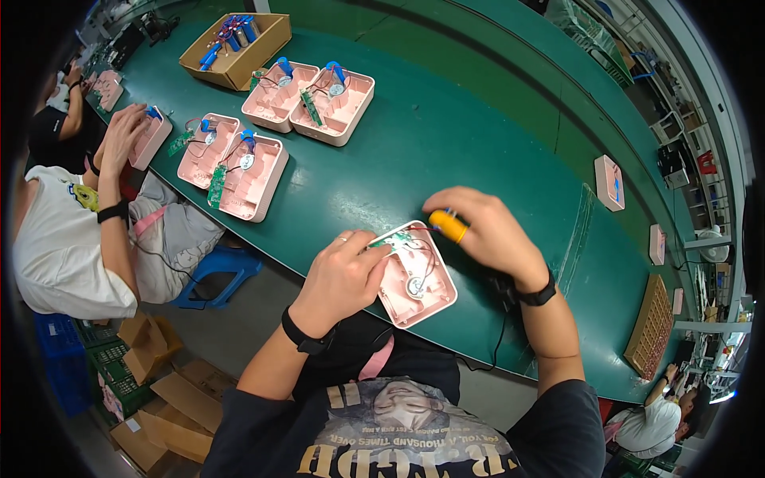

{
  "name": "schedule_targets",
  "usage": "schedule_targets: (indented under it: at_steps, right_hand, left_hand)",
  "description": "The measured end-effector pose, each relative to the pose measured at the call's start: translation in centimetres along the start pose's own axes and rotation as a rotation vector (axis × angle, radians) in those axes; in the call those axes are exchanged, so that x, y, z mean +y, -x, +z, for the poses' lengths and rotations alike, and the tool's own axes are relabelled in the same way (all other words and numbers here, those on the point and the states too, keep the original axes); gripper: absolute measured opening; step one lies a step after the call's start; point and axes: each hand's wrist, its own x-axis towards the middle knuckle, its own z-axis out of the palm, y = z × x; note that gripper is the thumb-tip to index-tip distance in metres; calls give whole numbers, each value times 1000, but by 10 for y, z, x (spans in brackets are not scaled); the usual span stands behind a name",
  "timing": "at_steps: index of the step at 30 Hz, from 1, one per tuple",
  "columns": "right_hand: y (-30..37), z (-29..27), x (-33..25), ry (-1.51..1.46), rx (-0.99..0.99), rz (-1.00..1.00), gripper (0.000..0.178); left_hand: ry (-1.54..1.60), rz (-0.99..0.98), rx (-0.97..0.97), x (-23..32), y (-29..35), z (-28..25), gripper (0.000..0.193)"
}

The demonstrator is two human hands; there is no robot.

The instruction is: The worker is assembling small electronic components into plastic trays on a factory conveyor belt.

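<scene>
A pale pink plastic housing (437,296) with a white rim lies tilted at the table's near edge, in front of me. Inside it are a green circuit board (404,240), thin wires and a round white disc (415,287). My left hand (339,275) grips the housing's left side, its fingertips at the circuit board. Above the far right corner my right hand (486,231) is closed round a yellow cylinder (448,225), whose exact kind I cannot make out. A red wire runs close to the cylinder; whether they join is unclear.
Several similar pink housings (351,123) with boards and blue cylinders stand at the left. Behind them is a cardboard box (231,68) of blue cylinders. A co-worker's hand (123,131) works at far left. A dark cable (500,342) hangs over the near edge.
</scene>
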Motion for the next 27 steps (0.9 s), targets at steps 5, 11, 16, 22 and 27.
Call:
schedule_targets:
  at_steps: [5,11,16,22,27]
  right_hand:
    - [3,-7,26,262,-33,-174,39]
    - [8,4,4,-78,-63,87,41]
    - [26,46,11,-1011,-226,451,28]
    - [28,65,26,-956,-241,511,21]
    - [28,68,19,-896,-202,522,24]
  left_hand:
    - [-40,-63,123,-2,7,1,16]
    - [50,-281,275,-7,16,2,15]
    - [182,-336,368,-11,22,9,15]
    - [220,-349,394,-13,25,10,16]
    - [249,-359,420,-16,27,10,17]
